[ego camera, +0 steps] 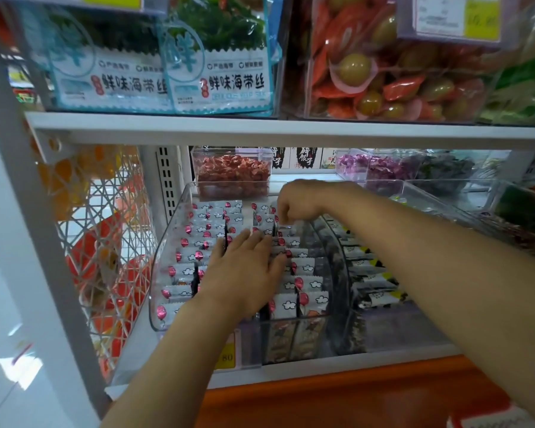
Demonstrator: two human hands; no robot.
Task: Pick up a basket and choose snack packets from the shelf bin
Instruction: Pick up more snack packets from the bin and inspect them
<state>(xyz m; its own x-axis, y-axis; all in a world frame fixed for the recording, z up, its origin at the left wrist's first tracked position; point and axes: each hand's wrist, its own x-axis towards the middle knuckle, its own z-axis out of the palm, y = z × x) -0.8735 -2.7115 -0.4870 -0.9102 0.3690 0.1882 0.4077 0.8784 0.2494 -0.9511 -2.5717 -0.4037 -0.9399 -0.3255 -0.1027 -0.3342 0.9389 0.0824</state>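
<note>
Rows of white snack packets with pink balloons (314, 301) fill the clear plastic shelf bin (162, 273), running 6 to 12 o'clock. The left hand (247, 267) lies flat on them, grip apart. The right hand (297, 202), at 1 o'clock beyond it, appears to pinch 1 back-row packet and is the nearer hand for lifting.

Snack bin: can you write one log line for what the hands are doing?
left hand flat on snack packets | right hand pinching back packet | clear bin on shelf

Bright, even store light; soft shadows; wide-angle bending at edges; top shelf packets soft, glare on floor.
</note>
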